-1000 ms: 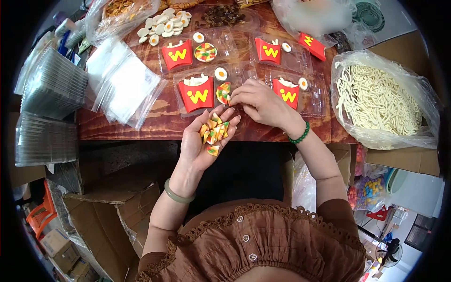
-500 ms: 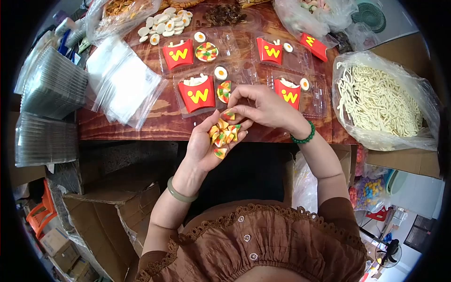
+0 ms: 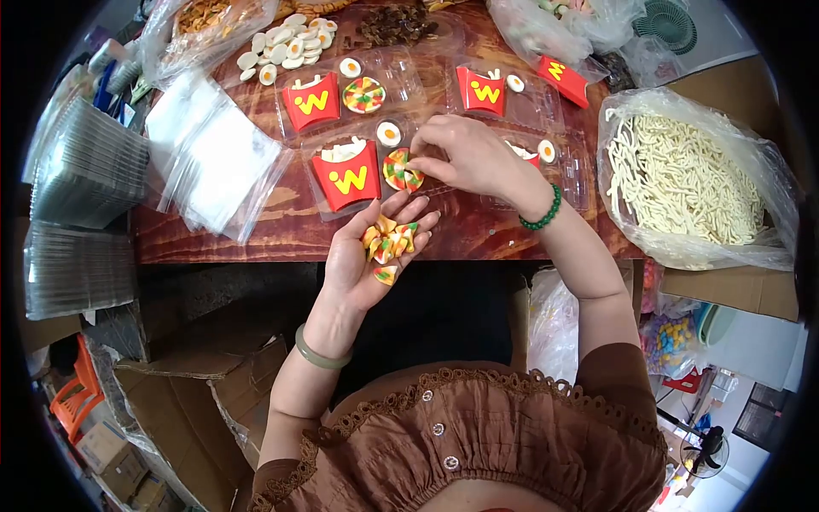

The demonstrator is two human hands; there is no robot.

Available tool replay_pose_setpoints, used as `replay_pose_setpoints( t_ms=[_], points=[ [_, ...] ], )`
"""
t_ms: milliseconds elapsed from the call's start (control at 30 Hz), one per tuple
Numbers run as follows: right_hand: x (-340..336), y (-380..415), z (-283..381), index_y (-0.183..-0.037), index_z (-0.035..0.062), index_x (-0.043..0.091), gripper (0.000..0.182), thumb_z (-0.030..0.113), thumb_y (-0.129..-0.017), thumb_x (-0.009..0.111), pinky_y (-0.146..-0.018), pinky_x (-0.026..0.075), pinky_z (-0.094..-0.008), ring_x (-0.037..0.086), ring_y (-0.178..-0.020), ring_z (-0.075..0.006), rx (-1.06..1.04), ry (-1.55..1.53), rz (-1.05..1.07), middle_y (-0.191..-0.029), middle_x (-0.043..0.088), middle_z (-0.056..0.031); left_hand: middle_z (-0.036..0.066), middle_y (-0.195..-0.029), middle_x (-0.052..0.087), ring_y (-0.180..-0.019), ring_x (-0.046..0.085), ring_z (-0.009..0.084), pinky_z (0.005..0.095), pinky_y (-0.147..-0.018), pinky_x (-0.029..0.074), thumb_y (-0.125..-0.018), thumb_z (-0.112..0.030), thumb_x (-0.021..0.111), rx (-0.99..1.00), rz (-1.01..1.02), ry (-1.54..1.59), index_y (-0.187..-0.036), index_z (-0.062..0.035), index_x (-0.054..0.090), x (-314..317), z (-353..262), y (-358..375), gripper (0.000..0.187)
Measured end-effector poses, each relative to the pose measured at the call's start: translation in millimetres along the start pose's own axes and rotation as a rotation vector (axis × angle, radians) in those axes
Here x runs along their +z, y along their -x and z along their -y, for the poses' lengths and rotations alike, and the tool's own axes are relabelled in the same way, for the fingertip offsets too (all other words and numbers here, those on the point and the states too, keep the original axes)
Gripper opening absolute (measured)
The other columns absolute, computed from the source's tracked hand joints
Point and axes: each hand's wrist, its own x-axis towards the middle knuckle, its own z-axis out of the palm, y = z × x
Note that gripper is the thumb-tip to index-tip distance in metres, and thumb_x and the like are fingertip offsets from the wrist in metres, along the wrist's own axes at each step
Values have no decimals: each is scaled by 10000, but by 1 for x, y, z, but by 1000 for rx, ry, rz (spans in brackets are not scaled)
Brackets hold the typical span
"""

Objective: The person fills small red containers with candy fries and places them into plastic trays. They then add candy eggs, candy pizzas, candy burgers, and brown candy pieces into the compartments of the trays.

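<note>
My left hand (image 3: pixel 351 264) is palm up and cupped, holding a small heap of miniature pizza slices (image 3: pixel 391 241) coloured yellow, red, green and white. One slice lies lower on the palm, near its edge. My right hand (image 3: pixel 465 154) reaches over the clear plastic tray in front, its thumb and index finger pinched on a slice at the right edge of a round miniature pizza (image 3: pixel 399 171). The fingertips partly cover that slice. In the same tray are a red fries box (image 3: pixel 347 177) with a yellow mark and a small fried egg (image 3: pixel 389 134).
Further trays hold red fries boxes (image 3: pixel 311 103), eggs and another round pizza (image 3: pixel 364 95). Left are plastic bags (image 3: pixel 213 154) and stacked clear trays (image 3: pixel 90 162). Egg pieces (image 3: pixel 290 51) lie at the back. A bag of cream-coloured strips (image 3: pixel 687 179) stands right.
My right hand has moved from the heap in my left palm up to the round pizza, which looks fuller now. My left hand has shifted slightly left and down.
</note>
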Motion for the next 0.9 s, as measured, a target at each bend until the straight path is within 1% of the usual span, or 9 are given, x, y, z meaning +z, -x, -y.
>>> replay_pose_setpoints(
  t_ms=[100, 267, 400, 533, 633, 667, 767, 833, 900],
  points=[
    [1, 8, -2, -845, 42, 617, 113, 101, -762, 668, -738, 476, -380, 576, -835, -285, 23, 78, 70, -814, 581, -96, 192, -1319, 459, -1208, 467, 358, 419, -955, 461, -991, -277, 339, -7, -4, 7, -1321, 13, 395, 1, 0, -2, 443],
    [15, 8, -13, -863, 37, 628, 98, 55, -768, 644, -730, 472, -361, 564, -825, -280, -220, 125, -73, -830, 566, -85, 196, -1321, 457, -1208, 466, 362, 423, -957, 457, -991, -283, 342, -5, -26, 12, -1315, 24, 398, 0, -1, -2, 449],
    [16, 15, -10, -882, 26, 628, 108, 43, -775, 632, -724, 473, -353, 567, -818, -272, -268, 90, -83, -834, 583, -83, 202, -1328, 449, -1218, 454, 365, 430, -959, 455, -990, -287, 343, 1, 3, 26, -1315, 31, 394, 0, -2, -1, 458],
    [4, 20, 11, -934, 32, 639, 143, 75, -798, 629, -716, 468, -343, 581, -810, -256, -157, -114, -137, -838, 614, -88, 193, -1282, 488, -1171, 500, 344, 441, -951, 462, -991, -301, 341, 36, 36, 0, -1280, 31, 422, 5, 1, -3, 447],
    [1, 21, 32, -916, 29, 626, 169, 130, -787, 668, -734, 469, -356, 584, -814, -257, -133, -233, 44, -842, 611, -85, 176, -1212, 535, -1091, 557, 316, 444, -932, 479, -993, -317, 337, 50, 29, -32, -1235, 25, 453, 6, 5, -6, 434],
    [3, 21, 32, -916, 29, 626, 169, 130, -787, 668, -734, 469, -356, 584, -814, -257, -131, -232, 40, -842, 611, -85, 169, -1183, 549, -1057, 575, 304, 443, -924, 486, -994, -321, 337, 44, 11, -46, -1215, 21, 464, 9, 7, -8, 427],
    [4, 20, 31, -884, 14, 609, 152, 113, -789, 673, -727, 480, -330, 599, -813, -205, -98, -307, 147, -861, 612, -73, 167, -1167, 559, -1037, 587, 297, 438, -914, 495, -994, -321, 337, 26, 21, -72, -1210, 19, 469, 7, 8, -8, 424],
    [-2, 23, 35, -861, -2, 590, 128, 91, -812, 663, -710, 486, -281, 598, -811, -125, 152, -587, 238, -881, 611, -46, 173, -1179, 554, -1053, 583, 302, 435, -912, 497, -994, -318, 337, 14, 42, -81, -1225, 20, 462, 6, 7, -6, 428],
    [-8, 24, 39, -889, -9, 594, 114, 86, -844, 638, -692, 481, -237, 579, -807, -74, 401, -936, 149, -883, 607, -19, 193, -1238, 519, -1120, 545, 334, 428, -923, 489, -991, -304, 351, -1, 34, -73, -1264, 22, 440, 6, 4, -4, 435]
  ],
)
